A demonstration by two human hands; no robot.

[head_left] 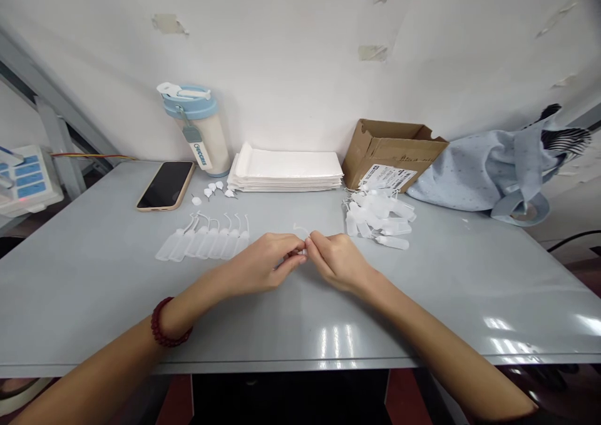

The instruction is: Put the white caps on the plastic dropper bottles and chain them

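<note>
My left hand (270, 261) and my right hand (339, 261) meet fingertip to fingertip over the middle of the table. Both are closed in a pinch on a small white piece, mostly hidden by the fingers. A thin white loop (302, 228) sticks up from between them. Left of my hands lies a row of several translucent white tags (204, 242) with loops pointing up. A loose pile of similar white tags (378, 211) is on the right. Several small white pieces with dark tips (210, 191) lie behind the row.
On the grey table (117, 300) stand a phone (166, 186) lying flat, a blue-lidded bottle (200, 131), a stack of white envelopes (286, 169), an open cardboard box (389, 156) and a light blue bag (474, 168). A white case (30, 181) is at far left.
</note>
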